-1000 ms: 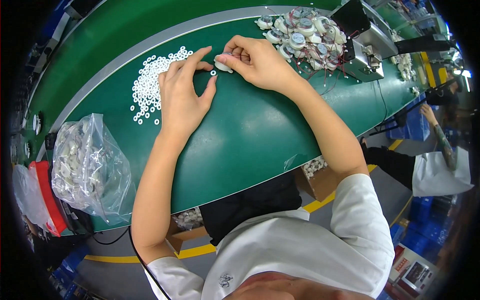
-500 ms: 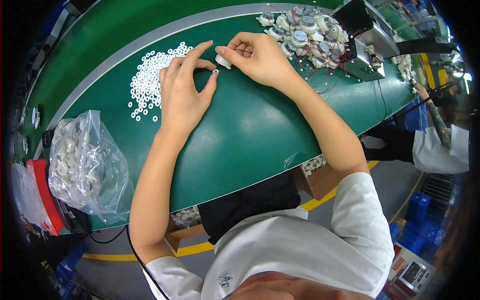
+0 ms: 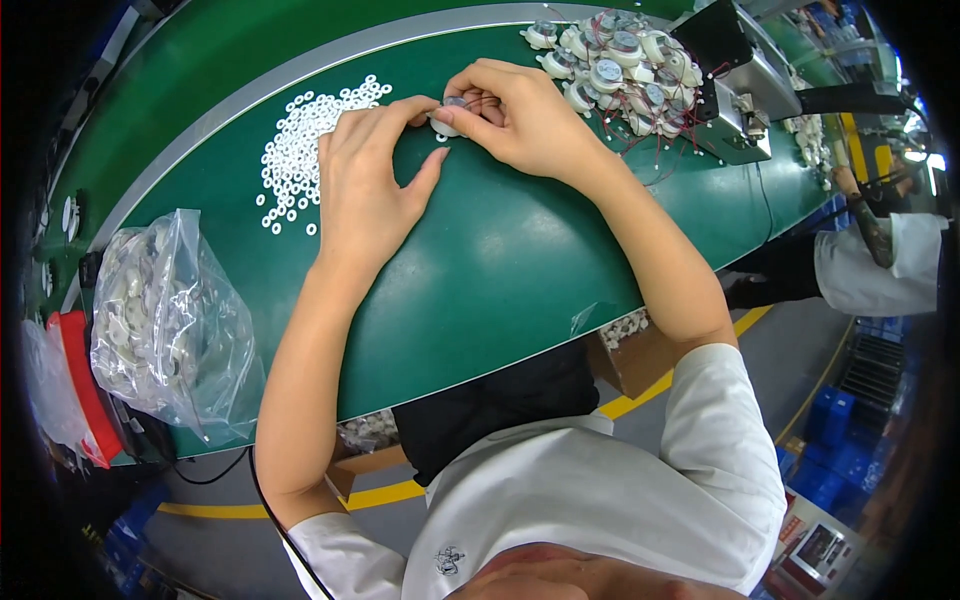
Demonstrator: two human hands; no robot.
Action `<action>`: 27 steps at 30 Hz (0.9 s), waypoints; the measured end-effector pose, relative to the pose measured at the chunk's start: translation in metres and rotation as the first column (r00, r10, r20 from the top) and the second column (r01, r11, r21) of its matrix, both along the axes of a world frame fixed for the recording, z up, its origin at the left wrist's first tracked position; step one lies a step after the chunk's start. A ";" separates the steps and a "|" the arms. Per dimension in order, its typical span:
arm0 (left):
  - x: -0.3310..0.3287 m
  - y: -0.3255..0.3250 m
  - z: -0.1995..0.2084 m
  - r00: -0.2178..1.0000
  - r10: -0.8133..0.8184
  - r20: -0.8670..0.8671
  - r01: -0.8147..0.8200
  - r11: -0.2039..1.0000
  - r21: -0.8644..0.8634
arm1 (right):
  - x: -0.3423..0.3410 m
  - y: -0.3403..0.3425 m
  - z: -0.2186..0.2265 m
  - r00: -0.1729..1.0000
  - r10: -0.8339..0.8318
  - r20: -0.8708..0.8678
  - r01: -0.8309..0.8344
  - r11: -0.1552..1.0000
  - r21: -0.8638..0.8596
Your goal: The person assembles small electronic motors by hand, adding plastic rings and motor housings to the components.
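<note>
My right hand (image 3: 520,115) pinches a small round white part with red wires (image 3: 443,127) above the green table; its silver top shows between the fingers. A small white ring washer (image 3: 441,138) is at the part's lower edge. My left hand (image 3: 370,170) is at the part's left side, fingertips at its rim, with the thumb spread apart below. Whether those fingertips press on the part is hard to see. Loose white ring washers (image 3: 292,150) lie spread beside and behind my left hand. Similar wired round parts (image 3: 630,70) are heaped beyond my right hand.
A clear plastic bag of white parts (image 3: 165,330) sits at the table's left end, beside a red-edged bin (image 3: 85,390). A metal device (image 3: 735,120) stands at the right. Cardboard boxes (image 3: 630,360) are below the front edge. Another person (image 3: 880,260) is at far right.
The washer has gone from between my left thumb and finger to the wired part's lower edge. My left fingers have come to the part's rim, and the thumb has dropped away.
</note>
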State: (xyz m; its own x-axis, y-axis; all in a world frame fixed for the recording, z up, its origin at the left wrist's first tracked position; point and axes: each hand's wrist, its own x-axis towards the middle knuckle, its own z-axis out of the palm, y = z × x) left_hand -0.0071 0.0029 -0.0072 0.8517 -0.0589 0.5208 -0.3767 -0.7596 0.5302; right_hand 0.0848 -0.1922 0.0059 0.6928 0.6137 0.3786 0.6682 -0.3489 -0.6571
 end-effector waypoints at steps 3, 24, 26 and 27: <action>-0.002 -0.003 0.006 1.000 0.009 -0.013 -0.008 0.997 0.075 | -0.001 0.000 -0.002 0.999 -0.006 0.047 0.005 1.000 0.013; 0.000 0.000 0.010 0.994 -0.063 0.092 0.042 0.976 0.215 | -0.030 0.014 -0.001 0.983 -0.092 0.160 0.108 0.989 -0.097; -0.001 -0.001 0.011 0.995 -0.073 0.070 0.053 0.966 0.251 | -0.036 0.014 0.000 0.958 -0.124 0.258 0.176 0.966 -0.189; -0.002 -0.001 0.011 0.994 -0.082 0.076 0.060 0.966 0.251 | -0.033 0.013 0.000 0.965 -0.111 0.239 0.154 0.973 -0.171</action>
State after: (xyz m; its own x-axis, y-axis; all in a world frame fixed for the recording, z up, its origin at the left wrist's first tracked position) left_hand -0.0088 0.0020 0.0040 0.7938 -0.2539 0.5527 -0.4699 -0.8329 0.2924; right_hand 0.0513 -0.1788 0.0062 0.6823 0.5966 0.4226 0.7310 -0.5462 -0.4090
